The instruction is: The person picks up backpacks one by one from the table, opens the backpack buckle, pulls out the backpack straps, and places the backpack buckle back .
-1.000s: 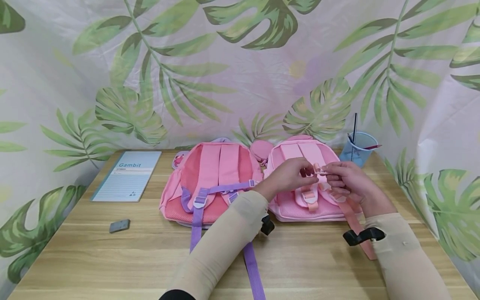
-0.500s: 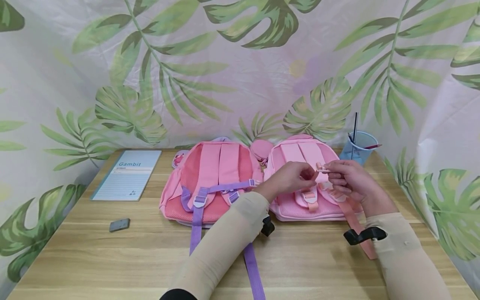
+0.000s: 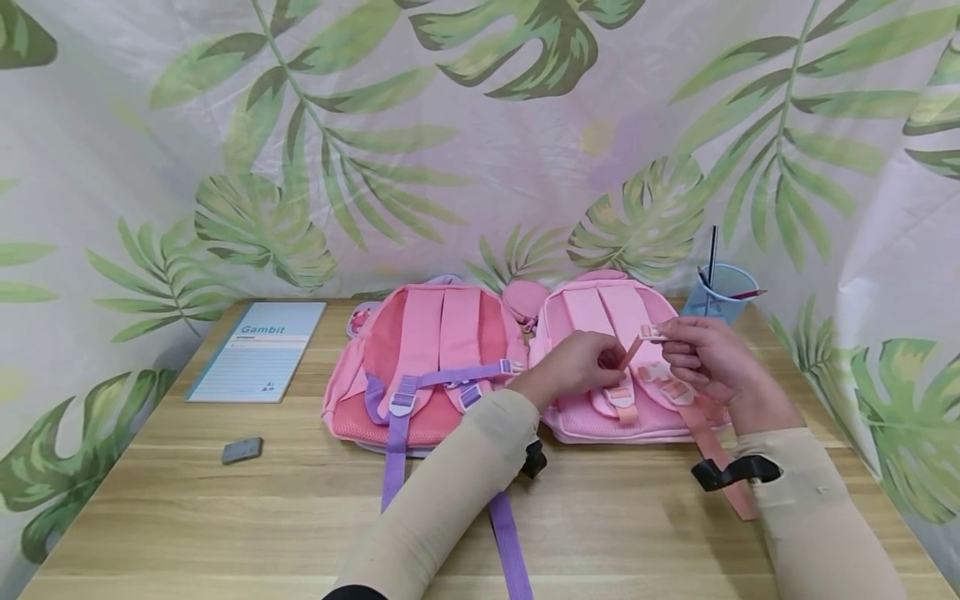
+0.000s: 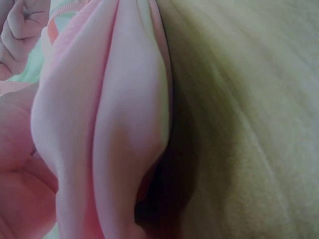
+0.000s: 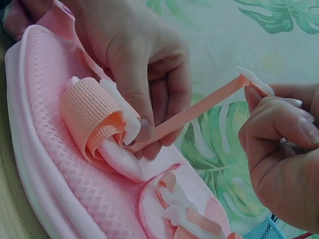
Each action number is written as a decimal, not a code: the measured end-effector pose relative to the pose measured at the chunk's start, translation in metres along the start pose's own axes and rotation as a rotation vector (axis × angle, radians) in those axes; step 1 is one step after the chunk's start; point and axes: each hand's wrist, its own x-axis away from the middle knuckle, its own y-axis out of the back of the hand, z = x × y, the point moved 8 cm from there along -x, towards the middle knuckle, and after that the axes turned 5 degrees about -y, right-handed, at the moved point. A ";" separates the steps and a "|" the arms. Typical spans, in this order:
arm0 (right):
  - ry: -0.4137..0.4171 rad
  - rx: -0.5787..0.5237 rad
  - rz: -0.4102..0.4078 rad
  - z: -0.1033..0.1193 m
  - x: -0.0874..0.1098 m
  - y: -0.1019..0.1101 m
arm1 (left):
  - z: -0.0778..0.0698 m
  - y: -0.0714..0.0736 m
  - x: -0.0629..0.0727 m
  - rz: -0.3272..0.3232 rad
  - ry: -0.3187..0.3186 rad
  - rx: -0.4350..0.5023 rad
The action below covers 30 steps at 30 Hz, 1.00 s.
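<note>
A pink backpack (image 3: 558, 421) lies on the right with its straps facing up. My left hand (image 3: 579, 363) pinches a narrow peach strap (image 5: 194, 114) close to the shoulder strap's end. At the strap's other end, my right hand (image 3: 708, 357) pinches a small white buckle (image 3: 651, 333). Between the two hands the strap runs taut, as the right wrist view shows. Beneath them sits a wide peach webbing loop (image 5: 89, 109) with a white plastic adjuster. The left wrist view is mostly filled by the backpack's pink side (image 4: 129, 114).
Left of it lies another pink backpack (image 3: 423, 321) with purple straps (image 3: 512, 546) trailing forward. A blue notebook (image 3: 255, 354) and a grey eraser (image 3: 242, 450) rest on the wooden table (image 3: 187, 525). A blue mesh pen cup (image 3: 716, 293) stands at the back right.
My hands have drawn apart, the left slightly down and the right slightly to the right with the buckle. A longer stretch of peach strap shows between them.
</note>
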 end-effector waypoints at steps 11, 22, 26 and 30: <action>-0.039 0.116 -0.056 -0.005 -0.001 0.007 | 0.001 0.007 0.002 -0.032 0.029 0.128; -0.056 0.178 -0.054 -0.009 -0.003 0.007 | -0.017 0.029 0.000 -0.183 -0.072 0.217; -0.066 0.172 -0.048 -0.012 -0.004 0.006 | -0.023 0.032 -0.001 -0.196 -0.091 0.192; -0.099 0.105 -0.051 -0.016 -0.003 0.007 | -0.024 0.034 -0.001 -0.213 -0.091 0.199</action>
